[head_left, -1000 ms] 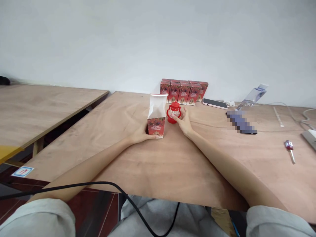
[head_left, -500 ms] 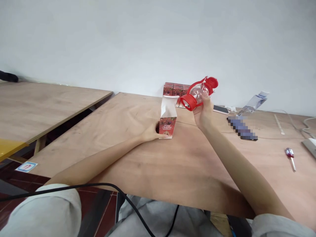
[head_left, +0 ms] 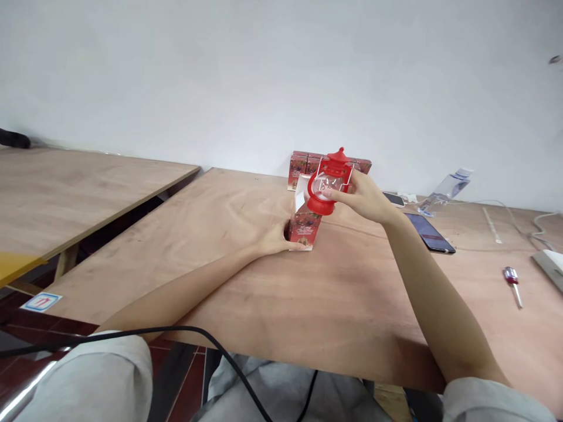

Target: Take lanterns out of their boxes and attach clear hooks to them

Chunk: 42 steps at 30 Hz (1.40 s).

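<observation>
My right hand (head_left: 367,198) grips a small red toy lantern (head_left: 331,181) with a clear globe. The lantern is nearly upright, its base just above the open top of a red printed cardboard box (head_left: 304,227). My left hand (head_left: 281,237) is wrapped around the lower part of that box, thumb across its front, holding it upright on the table. The box's white inner flap (head_left: 301,192) stands up at the back, partly covered by the lantern. Whether the base has entered the box I cannot tell.
Several red boxes (head_left: 298,167) stand in a row against the wall. To the right are a phone (head_left: 430,233), another phone (head_left: 394,199), a tilted water bottle (head_left: 446,192), a screwdriver (head_left: 512,284) and a white device (head_left: 549,266). A black cable (head_left: 193,329) crosses my lap.
My right hand has brought the lantern left and turned it from tilted to nearly upright, over the box. My left hand keeps its hold on the box.
</observation>
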### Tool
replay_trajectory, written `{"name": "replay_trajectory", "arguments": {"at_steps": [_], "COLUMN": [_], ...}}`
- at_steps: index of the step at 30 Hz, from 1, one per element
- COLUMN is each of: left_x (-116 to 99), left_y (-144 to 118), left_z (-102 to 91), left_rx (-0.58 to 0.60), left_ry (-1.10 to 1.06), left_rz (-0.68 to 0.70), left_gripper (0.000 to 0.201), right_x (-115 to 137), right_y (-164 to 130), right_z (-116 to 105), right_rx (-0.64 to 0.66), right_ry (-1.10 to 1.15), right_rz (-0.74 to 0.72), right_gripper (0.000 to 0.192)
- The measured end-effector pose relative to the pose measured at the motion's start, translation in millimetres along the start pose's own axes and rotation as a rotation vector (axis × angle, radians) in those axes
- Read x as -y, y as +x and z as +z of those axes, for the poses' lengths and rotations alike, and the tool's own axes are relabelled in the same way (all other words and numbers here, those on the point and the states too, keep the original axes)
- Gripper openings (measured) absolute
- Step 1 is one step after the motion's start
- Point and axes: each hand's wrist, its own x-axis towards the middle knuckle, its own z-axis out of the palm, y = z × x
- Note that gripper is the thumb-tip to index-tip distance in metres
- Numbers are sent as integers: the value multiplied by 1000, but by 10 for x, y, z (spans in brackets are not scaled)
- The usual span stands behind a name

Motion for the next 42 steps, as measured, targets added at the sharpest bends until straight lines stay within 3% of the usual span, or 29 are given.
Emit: {"name": "replay_trajectory", "arguments": {"at_steps": [3,7,11,15,20,24,30,42], "left_x": [8,19,-3,-6,39,21,-30,-24], "left_y": [-1,-2,5,8,2,-8,-9,-12], "left_z": [5,8,6,2,4,5,37,29], "left_rx": [-3,-16,-22,-9,-25,-7,56,39], "left_ry": [19,50,0,-26,-37,-57,-64,6], "left_rz": [3,-4,-17,-99,-134,-149,-145,-174], "left_gripper": [67,68,67,68,75,75,75,72], "right_x": [-17,43,176,200,102,140,214,160], "right_y": [4,-19,-60,-65,-60,-66,-76,-66], "right_z": [91,329,466,417,281,232,284,353], "right_rx": [20,-137,-86,-30,-10,33,135,186], "right_ry": [-161,-260,-299,-374,-358,-444,-627,-516], "right_rz": [-18,-37,17,42,-85,-100,-16,-95], "right_gripper": [44,44,46,51,66,80,58,16]}}
